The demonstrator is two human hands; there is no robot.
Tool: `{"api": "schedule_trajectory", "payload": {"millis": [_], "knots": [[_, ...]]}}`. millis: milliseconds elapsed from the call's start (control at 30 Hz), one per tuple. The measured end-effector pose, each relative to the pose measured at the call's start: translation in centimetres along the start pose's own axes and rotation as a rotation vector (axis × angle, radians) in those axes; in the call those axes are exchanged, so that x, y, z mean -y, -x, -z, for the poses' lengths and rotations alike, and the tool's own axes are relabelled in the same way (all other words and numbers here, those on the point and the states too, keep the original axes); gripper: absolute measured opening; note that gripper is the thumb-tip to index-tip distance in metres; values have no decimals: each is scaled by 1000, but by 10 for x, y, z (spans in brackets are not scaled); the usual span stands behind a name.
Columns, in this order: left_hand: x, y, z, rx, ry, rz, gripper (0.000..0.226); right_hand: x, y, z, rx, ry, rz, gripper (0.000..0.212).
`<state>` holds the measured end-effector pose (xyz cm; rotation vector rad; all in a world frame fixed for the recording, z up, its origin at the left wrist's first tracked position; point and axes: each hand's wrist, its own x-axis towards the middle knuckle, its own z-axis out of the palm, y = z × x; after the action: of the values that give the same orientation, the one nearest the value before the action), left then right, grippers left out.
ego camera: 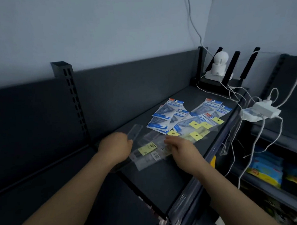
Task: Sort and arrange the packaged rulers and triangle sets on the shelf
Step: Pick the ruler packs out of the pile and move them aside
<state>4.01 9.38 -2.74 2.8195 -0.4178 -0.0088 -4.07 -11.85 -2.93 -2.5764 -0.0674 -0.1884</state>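
Left hand (pixel 115 145) grips clear ruler packs (pixel 147 149); right hand (pixel 181 147) touches them.

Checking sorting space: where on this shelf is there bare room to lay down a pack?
Bare: the strip between the back panel and the triangle sets, and the shelf this side of the ruler packs. Crowded: mid-right, where packs overlap, and the far corner with the router and cables.
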Motion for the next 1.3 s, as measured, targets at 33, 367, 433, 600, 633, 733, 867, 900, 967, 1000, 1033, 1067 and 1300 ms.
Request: {"api": "schedule_trajectory", "payload": {"millis": [33,367,433,600,633,733,867,900,967,1000,1033,1067,1300], "knots": [[-6,1,2,17,27,16,40,-8,-4,3,-37,11,-14,33],[-38,4,-10,115,264,154,68,-50,-29,11,37,49,175,19],[-39,6,-11,118,338,180,68,-52,-28,11,46,36,156,24],[-53,4,-10,170,168,219,63,-53,-26,11,107,98,145,41],[-57,3,-9,178,136,214,61,-54,-26,11,102,80,150,43],[-59,2,-9,213,167,208,55,-53,-21,12,56,40,112,52],[-44,7,-3,261,326,215,48,-55,-18,12,21,61,6,75],[-39,9,1,252,323,219,45,-55,-18,13,31,71,-3,74],[-27,13,9,213,299,234,36,-54,-18,12,47,124,23,64],[-21,15,14,193,297,245,33,-51,-19,12,45,156,34,60],[-15,17,18,178,309,259,32,-50,-20,12,32,193,45,56],[-10,19,22,176,344,276,32,-48,-21,12,21,234,47,53],[9,30,37,200,432,293,18,-30,-35,13,192,282,123,43]]}}
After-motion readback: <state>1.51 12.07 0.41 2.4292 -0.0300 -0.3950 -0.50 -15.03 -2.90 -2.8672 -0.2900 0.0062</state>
